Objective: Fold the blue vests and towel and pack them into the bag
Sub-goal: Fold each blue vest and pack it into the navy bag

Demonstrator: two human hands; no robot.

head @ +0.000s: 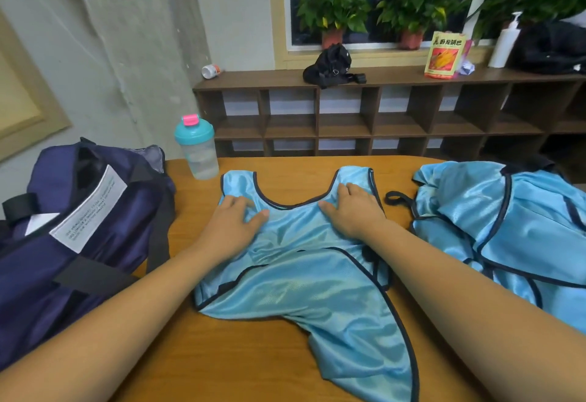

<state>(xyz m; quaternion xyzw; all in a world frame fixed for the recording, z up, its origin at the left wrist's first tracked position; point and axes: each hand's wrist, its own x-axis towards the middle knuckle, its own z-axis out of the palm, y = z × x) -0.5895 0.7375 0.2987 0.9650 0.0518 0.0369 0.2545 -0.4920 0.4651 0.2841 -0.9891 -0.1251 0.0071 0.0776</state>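
At the frame's centre, the left hand (pixel 236 221) and right hand (pixel 350 208) press flat, fingers spread, on a blue vest (pixel 304 281) on the bench (pixel 241 357), likely smoothing it before folding, with the bag (pixel 73 237) waiting at left.

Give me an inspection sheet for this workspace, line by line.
Surface: wooden table, bare at the near left.
Job's things: one blue vest spread flat, unfolded; pile of blue vests at right; navy bag at left, open; no towel seen.
Clutter: shaker bottle beside the bag.
Grippers: left hand and right hand flat on the vest's shoulders.
Cables: nothing seen.
Surroundings: cubby shelf behind; potted plants on the sill.
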